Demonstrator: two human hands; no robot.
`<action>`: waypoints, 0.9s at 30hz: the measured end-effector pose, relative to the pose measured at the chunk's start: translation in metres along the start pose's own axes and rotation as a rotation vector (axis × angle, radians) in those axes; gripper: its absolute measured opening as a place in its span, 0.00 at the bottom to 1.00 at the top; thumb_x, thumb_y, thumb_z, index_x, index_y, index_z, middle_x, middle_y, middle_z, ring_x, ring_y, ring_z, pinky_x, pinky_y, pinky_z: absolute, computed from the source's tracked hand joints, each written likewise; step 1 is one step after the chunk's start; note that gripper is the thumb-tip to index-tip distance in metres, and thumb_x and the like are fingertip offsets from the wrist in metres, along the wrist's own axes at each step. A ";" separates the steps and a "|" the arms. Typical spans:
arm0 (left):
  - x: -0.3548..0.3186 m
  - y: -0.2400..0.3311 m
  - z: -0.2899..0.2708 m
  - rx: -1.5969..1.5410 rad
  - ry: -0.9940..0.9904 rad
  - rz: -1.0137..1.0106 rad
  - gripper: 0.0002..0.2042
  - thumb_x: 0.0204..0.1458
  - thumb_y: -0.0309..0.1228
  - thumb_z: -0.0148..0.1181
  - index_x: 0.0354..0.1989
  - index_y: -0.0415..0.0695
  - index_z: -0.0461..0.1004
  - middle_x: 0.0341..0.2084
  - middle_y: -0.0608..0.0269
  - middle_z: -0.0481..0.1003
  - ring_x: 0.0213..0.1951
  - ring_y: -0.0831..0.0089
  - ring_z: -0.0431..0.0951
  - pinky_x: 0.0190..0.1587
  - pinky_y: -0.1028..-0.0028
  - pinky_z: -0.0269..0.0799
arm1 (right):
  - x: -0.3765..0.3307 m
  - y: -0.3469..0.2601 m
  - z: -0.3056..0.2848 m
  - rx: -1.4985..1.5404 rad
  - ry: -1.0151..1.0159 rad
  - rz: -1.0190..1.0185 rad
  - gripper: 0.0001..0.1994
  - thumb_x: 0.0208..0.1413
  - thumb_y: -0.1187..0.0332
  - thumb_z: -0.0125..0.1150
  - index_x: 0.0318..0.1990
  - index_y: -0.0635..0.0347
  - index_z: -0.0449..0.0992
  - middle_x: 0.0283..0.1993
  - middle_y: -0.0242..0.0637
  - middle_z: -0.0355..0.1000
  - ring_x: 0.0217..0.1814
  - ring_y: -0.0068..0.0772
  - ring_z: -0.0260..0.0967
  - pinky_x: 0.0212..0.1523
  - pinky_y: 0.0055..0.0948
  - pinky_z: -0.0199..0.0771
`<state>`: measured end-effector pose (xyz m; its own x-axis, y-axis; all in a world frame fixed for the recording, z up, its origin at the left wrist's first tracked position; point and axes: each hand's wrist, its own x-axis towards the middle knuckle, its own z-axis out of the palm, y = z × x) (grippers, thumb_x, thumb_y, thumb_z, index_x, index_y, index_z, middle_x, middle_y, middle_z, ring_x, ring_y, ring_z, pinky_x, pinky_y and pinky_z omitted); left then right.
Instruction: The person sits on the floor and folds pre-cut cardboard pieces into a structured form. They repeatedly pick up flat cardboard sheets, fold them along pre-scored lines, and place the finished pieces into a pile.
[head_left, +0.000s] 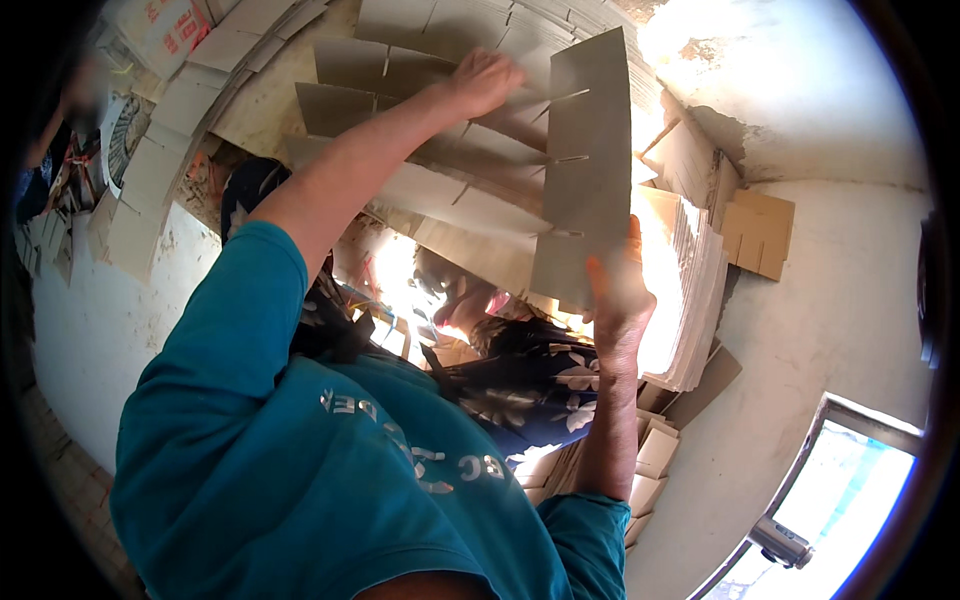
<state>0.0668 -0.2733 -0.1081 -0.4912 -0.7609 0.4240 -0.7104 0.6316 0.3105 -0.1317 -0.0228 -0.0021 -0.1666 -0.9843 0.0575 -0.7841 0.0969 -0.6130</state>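
My right hand (622, 295) grips the lower end of a long grey cardboard strip (590, 170), thumb on its near face. The strip stands upright, with several short slots along one side. Several other slotted cardboard strips (480, 205) stand on edge in rows to its left, and their right ends meet the upright strip near its slots. My left hand (487, 82) is closed over the rows, beside the top of the upright strip. Its fingertips are turned away, and I cannot see what is between them.
A tall stack of cardboard sheets (685, 290) rises right of my right hand. Brown cardboard pieces (758, 235) lean by the pale wall (850, 290). More slotted cardboard (165, 150) lies at the far left, near a partly visible person (45, 150). A bright window (835, 510) is at lower right.
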 end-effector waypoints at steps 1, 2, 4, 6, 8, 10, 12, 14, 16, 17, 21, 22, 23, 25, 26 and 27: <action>-0.001 0.000 0.002 -0.015 -0.001 -0.002 0.11 0.36 0.13 0.51 0.28 0.40 0.70 0.23 0.46 0.71 0.37 0.48 0.73 0.37 0.55 0.69 | -0.001 0.000 -0.002 0.023 -0.027 0.050 0.29 0.56 0.76 0.55 0.65 0.56 0.54 0.40 0.37 0.76 0.27 0.18 0.65 0.28 0.19 0.70; 0.000 0.000 0.001 -0.027 0.000 -0.002 0.11 0.35 0.12 0.50 0.27 0.40 0.70 0.23 0.45 0.71 0.35 0.47 0.73 0.36 0.54 0.69 | 0.000 -0.008 -0.007 0.047 -0.052 0.098 0.29 0.56 0.76 0.55 0.66 0.56 0.54 0.38 0.37 0.76 0.27 0.18 0.65 0.28 0.19 0.70; 0.001 0.000 -0.002 -0.043 -0.002 -0.008 0.10 0.35 0.13 0.51 0.26 0.41 0.70 0.22 0.45 0.71 0.32 0.46 0.73 0.33 0.54 0.69 | 0.001 -0.008 -0.008 0.052 -0.041 0.079 0.29 0.56 0.76 0.54 0.66 0.56 0.54 0.36 0.37 0.76 0.26 0.16 0.64 0.28 0.19 0.69; 0.004 -0.003 -0.001 -0.049 -0.002 -0.018 0.10 0.34 0.13 0.51 0.26 0.41 0.70 0.21 0.45 0.71 0.31 0.46 0.73 0.31 0.55 0.69 | 0.001 0.001 -0.007 0.013 0.034 -0.059 0.29 0.56 0.76 0.54 0.65 0.56 0.54 0.35 0.37 0.75 0.25 0.15 0.63 0.27 0.17 0.68; 0.004 -0.006 0.000 -0.049 0.085 0.014 0.10 0.34 0.13 0.52 0.25 0.40 0.70 0.21 0.46 0.70 0.30 0.46 0.73 0.29 0.56 0.68 | -0.001 -0.003 -0.007 0.049 0.000 0.018 0.29 0.56 0.76 0.54 0.66 0.56 0.54 0.36 0.37 0.76 0.26 0.14 0.63 0.28 0.17 0.69; 0.003 -0.009 0.003 -0.074 0.125 0.044 0.09 0.33 0.13 0.52 0.24 0.40 0.69 0.20 0.46 0.69 0.29 0.46 0.72 0.28 0.56 0.68 | 0.001 -0.002 -0.005 0.048 -0.010 0.031 0.29 0.56 0.76 0.54 0.65 0.57 0.54 0.36 0.37 0.76 0.26 0.14 0.62 0.28 0.17 0.68; 0.002 -0.006 0.000 -0.130 0.115 0.080 0.09 0.33 0.13 0.52 0.22 0.41 0.68 0.19 0.47 0.69 0.28 0.46 0.72 0.27 0.57 0.67 | 0.002 0.001 -0.004 0.025 -0.014 0.032 0.28 0.56 0.76 0.54 0.65 0.58 0.54 0.36 0.37 0.76 0.25 0.14 0.63 0.28 0.17 0.69; 0.002 -0.005 -0.004 -0.128 0.056 0.062 0.09 0.31 0.13 0.52 0.21 0.40 0.66 0.18 0.46 0.67 0.27 0.46 0.70 0.26 0.56 0.65 | 0.005 -0.011 -0.010 0.029 -0.069 0.116 0.28 0.56 0.77 0.53 0.65 0.58 0.55 0.39 0.38 0.76 0.27 0.15 0.64 0.30 0.18 0.69; 0.000 -0.006 -0.007 -0.114 0.003 0.042 0.09 0.30 0.13 0.52 0.21 0.40 0.64 0.17 0.46 0.65 0.26 0.46 0.68 0.25 0.56 0.63 | 0.006 -0.014 -0.010 0.032 -0.107 0.154 0.28 0.56 0.77 0.54 0.65 0.59 0.55 0.42 0.39 0.76 0.30 0.16 0.66 0.33 0.18 0.70; 0.001 -0.005 -0.009 -0.107 -0.020 0.038 0.09 0.30 0.13 0.52 0.20 0.40 0.64 0.17 0.46 0.64 0.25 0.46 0.67 0.25 0.56 0.62 | 0.005 -0.012 -0.010 0.023 -0.099 0.133 0.28 0.55 0.78 0.54 0.65 0.59 0.55 0.43 0.39 0.75 0.31 0.17 0.66 0.34 0.18 0.70; 0.002 -0.006 -0.006 -0.159 0.046 0.027 0.10 0.30 0.14 0.52 0.21 0.40 0.61 0.17 0.45 0.62 0.23 0.45 0.65 0.24 0.56 0.60 | 0.002 0.012 0.005 0.124 -0.113 -0.013 0.29 0.55 0.79 0.54 0.65 0.58 0.55 0.45 0.38 0.74 0.35 0.18 0.66 0.38 0.16 0.68; 0.002 -0.007 -0.004 -0.169 0.054 0.028 0.10 0.30 0.14 0.52 0.21 0.40 0.61 0.17 0.45 0.62 0.24 0.45 0.65 0.24 0.56 0.60 | 0.003 0.013 0.007 0.159 -0.129 -0.018 0.29 0.55 0.80 0.54 0.65 0.57 0.55 0.45 0.38 0.74 0.36 0.18 0.66 0.39 0.16 0.67; 0.003 -0.007 -0.004 -0.178 0.059 0.030 0.10 0.30 0.14 0.52 0.21 0.40 0.61 0.17 0.44 0.62 0.24 0.45 0.65 0.25 0.56 0.60 | 0.004 0.010 0.011 0.197 -0.156 0.031 0.29 0.55 0.80 0.53 0.65 0.57 0.55 0.44 0.38 0.74 0.36 0.18 0.66 0.39 0.16 0.66; 0.002 -0.007 -0.005 -0.201 0.082 0.048 0.10 0.31 0.13 0.52 0.22 0.39 0.61 0.18 0.44 0.62 0.25 0.46 0.65 0.25 0.57 0.60 | 0.007 0.012 0.023 0.168 -0.209 -0.034 0.32 0.54 0.82 0.52 0.66 0.54 0.51 0.38 0.42 0.74 0.34 0.21 0.68 0.37 0.16 0.66; 0.002 -0.009 -0.003 -0.214 0.101 0.062 0.10 0.31 0.13 0.51 0.22 0.39 0.61 0.18 0.44 0.62 0.25 0.46 0.65 0.25 0.58 0.61 | 0.009 0.012 0.028 0.122 -0.222 -0.038 0.34 0.54 0.82 0.52 0.67 0.52 0.49 0.36 0.43 0.74 0.32 0.22 0.68 0.36 0.17 0.66; 0.001 -0.012 -0.002 -0.228 0.121 0.077 0.10 0.31 0.13 0.51 0.22 0.39 0.61 0.19 0.43 0.61 0.25 0.47 0.65 0.25 0.58 0.61 | 0.010 0.012 0.033 0.077 -0.236 -0.042 0.35 0.54 0.82 0.51 0.68 0.50 0.47 0.34 0.44 0.73 0.31 0.24 0.68 0.35 0.17 0.66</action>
<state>0.0756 -0.2816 -0.1094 -0.4659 -0.6949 0.5478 -0.5347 0.7144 0.4514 -0.1231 -0.0363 -0.0348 0.0165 -0.9953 -0.0957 -0.7383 0.0524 -0.6725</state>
